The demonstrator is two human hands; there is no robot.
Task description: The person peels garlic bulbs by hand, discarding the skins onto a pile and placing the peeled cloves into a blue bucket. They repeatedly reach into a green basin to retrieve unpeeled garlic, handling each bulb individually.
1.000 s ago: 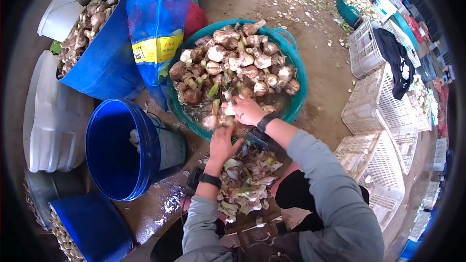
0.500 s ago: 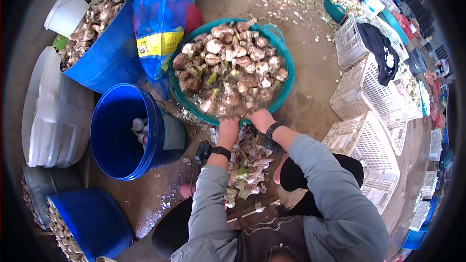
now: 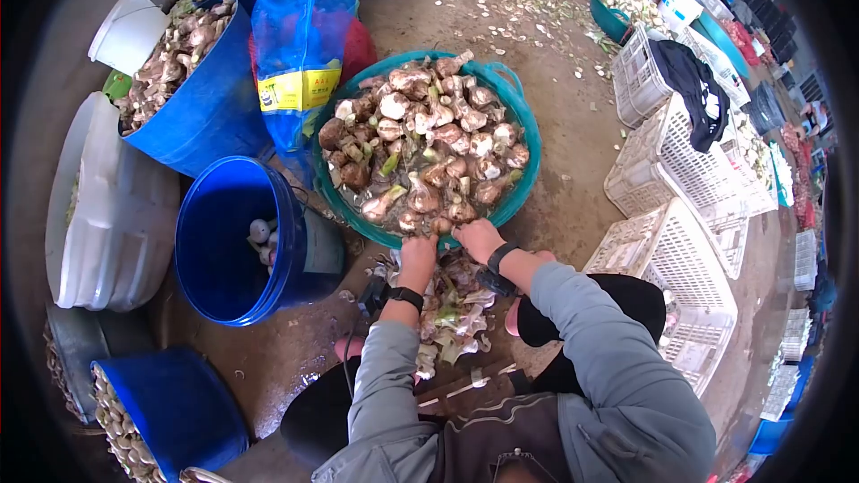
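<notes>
At the tub's (image 3: 531, 156) 6 o'clock, left hand (image 3: 418, 257) and right hand (image 3: 480, 240), apart, seemingly handle bulbs (image 3: 422, 193), grip unclear; lifting would need firmness.

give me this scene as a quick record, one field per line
tub: green, round, heaped with brown and white bulbs
left hand: at the tub's near rim, grip unclear
right hand: at the same rim, grip unclear
between the legs: heap of peelings
bucket: blue, left of the tub, a few pale bulbs inside
far right: white crates
</notes>
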